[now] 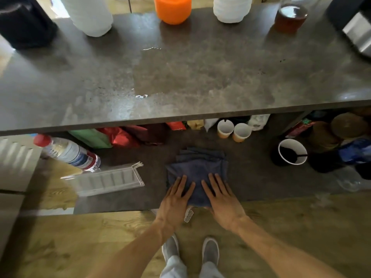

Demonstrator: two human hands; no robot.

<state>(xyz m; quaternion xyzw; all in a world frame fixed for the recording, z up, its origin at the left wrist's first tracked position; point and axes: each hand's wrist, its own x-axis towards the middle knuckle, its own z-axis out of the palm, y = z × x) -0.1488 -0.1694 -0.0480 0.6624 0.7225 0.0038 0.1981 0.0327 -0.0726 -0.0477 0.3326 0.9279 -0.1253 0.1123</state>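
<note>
Both hands lie flat with straight fingers on a folded blue cloth (197, 169) on the lower shelf (251, 183), the left hand (176, 199) on its near left part and the right hand (222, 199) on its near right. A water bottle (68, 151) lies on its side well to the left, two paper cups (233, 130) stand behind the cloth, and a white cup (292, 151) of dark liquid stands to the right. On the counter (180, 77) above stands an orange pot (172, 9).

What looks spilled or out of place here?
A water bottle lies on its side on the lower shelf, left of the folded blue cloth under the left hand and right hand. The upper counter shows a wet-looking patch with shiny droplets, perhaps a spill.
</note>
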